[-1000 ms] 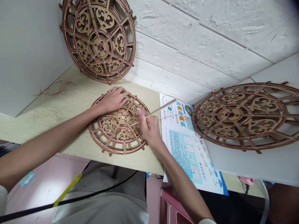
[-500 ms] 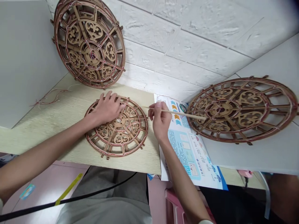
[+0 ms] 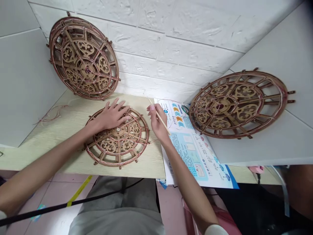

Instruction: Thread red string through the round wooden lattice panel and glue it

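Observation:
A round openwork wooden wheel [image 3: 109,146] lies flat on the tabletop, with reddish wires and pale strands running along its rings and spokes. My left hand [image 3: 111,116] rests palm down over its upper left part, fingers spread, covering some of the cut-out pattern. Just right of the rim, my right hand [image 3: 158,125] pinches a thin wooden stick [image 3: 162,122]. The stick slants across the hand, its lower end near the wrist. A fine reddish wire runs from the wheel's right rim toward this hand.
Similar wheels [image 3: 88,69] lean against the white brick wall at the left. Another wheel [image 3: 222,106] leans at the right against a white panel. Printed sheets [image 3: 188,160] lie under my right forearm. Loose wires [image 3: 54,113] lie at the table's left. A pink plug [image 3: 256,169] sits lower right.
The stick has swung from nearly level to a steeper slant in my right hand. The flat wheel has turned somewhat, and my left fingers are spread wider. The camera view has shifted.

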A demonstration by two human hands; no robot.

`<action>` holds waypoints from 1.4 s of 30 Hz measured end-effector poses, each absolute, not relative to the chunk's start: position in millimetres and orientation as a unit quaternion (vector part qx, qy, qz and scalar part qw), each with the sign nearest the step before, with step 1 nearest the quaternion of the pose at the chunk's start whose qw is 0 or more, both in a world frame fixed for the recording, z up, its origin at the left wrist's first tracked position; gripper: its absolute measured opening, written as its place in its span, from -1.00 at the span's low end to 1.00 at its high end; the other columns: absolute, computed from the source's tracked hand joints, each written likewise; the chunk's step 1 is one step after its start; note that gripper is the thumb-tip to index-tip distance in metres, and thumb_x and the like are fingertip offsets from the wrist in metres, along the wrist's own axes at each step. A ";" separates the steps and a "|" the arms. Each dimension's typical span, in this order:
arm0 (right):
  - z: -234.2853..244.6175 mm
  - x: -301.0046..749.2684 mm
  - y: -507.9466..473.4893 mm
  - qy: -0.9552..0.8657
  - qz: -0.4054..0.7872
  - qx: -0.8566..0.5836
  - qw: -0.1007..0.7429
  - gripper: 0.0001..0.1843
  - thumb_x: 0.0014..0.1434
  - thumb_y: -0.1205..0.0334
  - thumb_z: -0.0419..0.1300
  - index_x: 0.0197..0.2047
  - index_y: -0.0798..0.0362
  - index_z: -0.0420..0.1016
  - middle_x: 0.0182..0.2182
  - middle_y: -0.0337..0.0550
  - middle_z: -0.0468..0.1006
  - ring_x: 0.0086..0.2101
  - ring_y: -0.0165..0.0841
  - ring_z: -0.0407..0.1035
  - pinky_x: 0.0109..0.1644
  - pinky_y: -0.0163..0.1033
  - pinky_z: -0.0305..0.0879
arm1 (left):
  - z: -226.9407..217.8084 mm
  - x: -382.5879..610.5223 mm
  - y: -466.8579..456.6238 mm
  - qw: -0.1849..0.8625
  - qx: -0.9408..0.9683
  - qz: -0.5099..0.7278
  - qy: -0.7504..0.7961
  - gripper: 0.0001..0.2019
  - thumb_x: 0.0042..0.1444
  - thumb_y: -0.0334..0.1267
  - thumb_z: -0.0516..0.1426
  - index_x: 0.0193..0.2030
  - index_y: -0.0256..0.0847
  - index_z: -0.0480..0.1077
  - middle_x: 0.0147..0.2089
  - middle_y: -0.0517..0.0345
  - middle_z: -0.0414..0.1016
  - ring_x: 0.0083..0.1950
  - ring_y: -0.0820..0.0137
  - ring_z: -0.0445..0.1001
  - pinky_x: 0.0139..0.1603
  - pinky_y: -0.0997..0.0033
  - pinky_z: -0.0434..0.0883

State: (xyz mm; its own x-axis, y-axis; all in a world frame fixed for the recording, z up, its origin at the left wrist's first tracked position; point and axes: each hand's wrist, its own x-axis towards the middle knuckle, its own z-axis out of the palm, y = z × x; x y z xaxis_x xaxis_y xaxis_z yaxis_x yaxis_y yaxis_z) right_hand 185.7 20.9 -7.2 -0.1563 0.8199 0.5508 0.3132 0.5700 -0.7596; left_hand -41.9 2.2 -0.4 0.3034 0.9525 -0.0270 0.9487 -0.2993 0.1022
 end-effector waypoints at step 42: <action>1.4 176.4 -17.8 -0.884 0.403 -0.169 0.166 -0.84 0.26 0.28 0.25 -0.36 0.09 0.41 -0.45 -0.28 0.46 -0.43 -0.48 0.28 -0.30 -0.32 0.15 | -2.5 -82.5 26.3 0.039 0.818 0.195 0.539 -0.59 0.41 -0.07 -0.07 -0.29 -0.25 0.45 -0.30 0.04 0.50 -0.28 0.30 0.40 -0.23 0.32 0.22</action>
